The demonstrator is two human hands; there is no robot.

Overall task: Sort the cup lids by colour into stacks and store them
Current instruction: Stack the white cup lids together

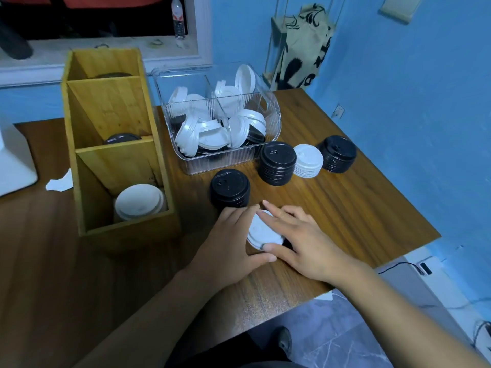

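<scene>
A white lid stack (pixel 263 232) rests on the wooden table (pixel 345 208) between my left hand (pixel 233 232) and my right hand (pixel 297 237); both hands cup its sides, fingers spread over its top. Just beyond stands a black lid stack (pixel 229 187). Further back are another black stack (pixel 277 162), a low white stack (pixel 308 160) and a third black stack (pixel 338 154). A clear plastic bin (pixel 273 112) holds several loose white and black lids. The wooden organiser (pixel 79 144) has white lids (pixel 139 201) in its near compartment and dark lids (pixel 121 138) in the middle one.
A crumpled white paper (pixel 59 183) lies left of the organiser. A white appliance (pixel 13 160) sits at the far left. The table's right edge drops to a grey floor with cables. A patterned bag (pixel 300 49) hangs on the blue wall.
</scene>
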